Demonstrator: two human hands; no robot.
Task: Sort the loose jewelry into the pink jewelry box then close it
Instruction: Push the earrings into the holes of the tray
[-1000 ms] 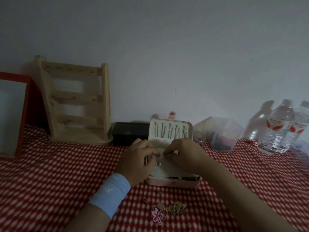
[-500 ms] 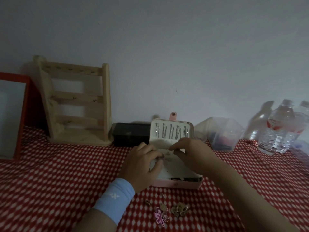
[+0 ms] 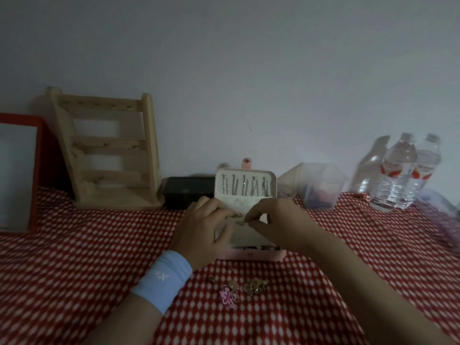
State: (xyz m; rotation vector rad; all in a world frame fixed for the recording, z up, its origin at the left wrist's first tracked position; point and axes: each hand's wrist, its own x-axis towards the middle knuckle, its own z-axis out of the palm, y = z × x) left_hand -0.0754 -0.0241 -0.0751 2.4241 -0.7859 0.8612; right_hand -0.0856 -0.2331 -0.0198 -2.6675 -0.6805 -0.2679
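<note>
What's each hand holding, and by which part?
Right hand: fingertips meet over the pink jewelry box; anything pinched is too small to tell. Left hand rests on the box's left side.

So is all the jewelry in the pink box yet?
Not yet. Silver pieces hang in the open lid. The left hand rests on the box while the right hand pinches a small piece over it. A little pile, with a pink flower, waits on the tablecloth. After that, the lid must be closed.
</note>
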